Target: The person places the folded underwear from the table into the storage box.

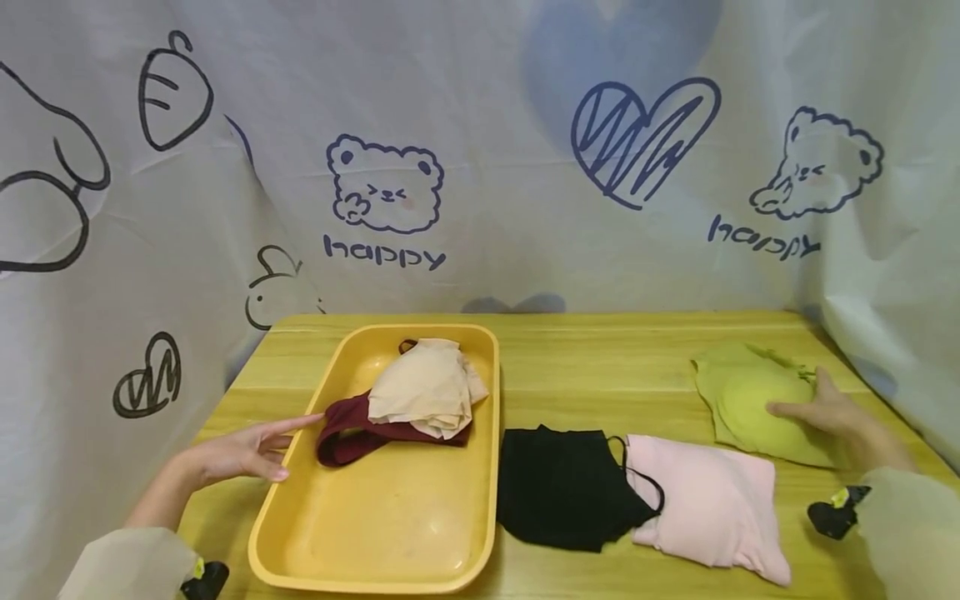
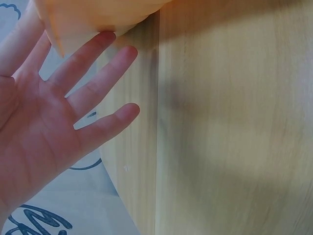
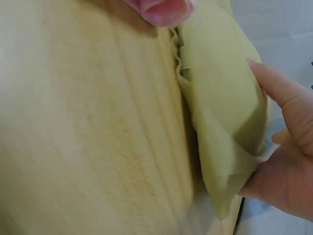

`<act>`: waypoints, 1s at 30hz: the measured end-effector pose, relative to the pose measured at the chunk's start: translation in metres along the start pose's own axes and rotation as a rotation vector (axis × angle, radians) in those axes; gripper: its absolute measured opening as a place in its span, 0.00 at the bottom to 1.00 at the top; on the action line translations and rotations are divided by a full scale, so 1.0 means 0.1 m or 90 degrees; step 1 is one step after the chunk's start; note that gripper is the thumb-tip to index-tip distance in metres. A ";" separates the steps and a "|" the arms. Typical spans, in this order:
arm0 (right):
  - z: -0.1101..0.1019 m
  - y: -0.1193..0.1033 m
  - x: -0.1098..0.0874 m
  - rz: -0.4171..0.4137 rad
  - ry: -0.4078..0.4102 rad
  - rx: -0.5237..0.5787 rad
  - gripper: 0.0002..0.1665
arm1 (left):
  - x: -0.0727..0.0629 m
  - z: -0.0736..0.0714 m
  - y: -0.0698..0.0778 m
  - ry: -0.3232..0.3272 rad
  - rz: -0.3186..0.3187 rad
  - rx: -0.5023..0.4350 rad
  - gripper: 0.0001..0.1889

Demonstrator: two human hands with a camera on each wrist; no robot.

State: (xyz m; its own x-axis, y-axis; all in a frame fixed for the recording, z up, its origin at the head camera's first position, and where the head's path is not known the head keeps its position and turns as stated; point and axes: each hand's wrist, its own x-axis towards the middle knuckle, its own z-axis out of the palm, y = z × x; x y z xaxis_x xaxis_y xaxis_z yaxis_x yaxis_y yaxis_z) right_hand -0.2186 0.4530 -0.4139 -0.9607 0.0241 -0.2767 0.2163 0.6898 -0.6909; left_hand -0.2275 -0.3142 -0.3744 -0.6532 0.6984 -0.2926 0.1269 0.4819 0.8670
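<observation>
In the head view, my right hand is at the right edge of a folded yellow-green top at the table's back right. Its thumb lies over the cloth and the other fingers go round the far edge, partly hidden; the right wrist view shows this top between thumb and fingers. My left hand touches the left rim of a yellow tray with fingers spread and straight, as the left wrist view also shows. Inside the tray, a folded cream garment lies over a dark red one.
Right of the tray, a folded black strappy top lies against a folded pink garment, one black strap over the pink cloth. All rest on a wooden table. White sheeting with drawings hangs behind and at the sides.
</observation>
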 end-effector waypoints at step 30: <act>0.19 -0.58 -0.01 -0.193 0.043 0.593 0.44 | -0.02 0.01 0.01 0.013 -0.015 -0.004 0.41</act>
State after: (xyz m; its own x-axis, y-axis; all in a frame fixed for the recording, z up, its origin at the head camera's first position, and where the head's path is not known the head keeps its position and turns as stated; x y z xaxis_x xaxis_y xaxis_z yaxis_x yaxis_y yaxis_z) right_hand -0.2268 0.3992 -0.3866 -0.9998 0.0012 0.0181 -0.0180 -0.1733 -0.9847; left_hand -0.2251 -0.3143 -0.3738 -0.6712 0.6758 -0.3046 0.1066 0.4946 0.8626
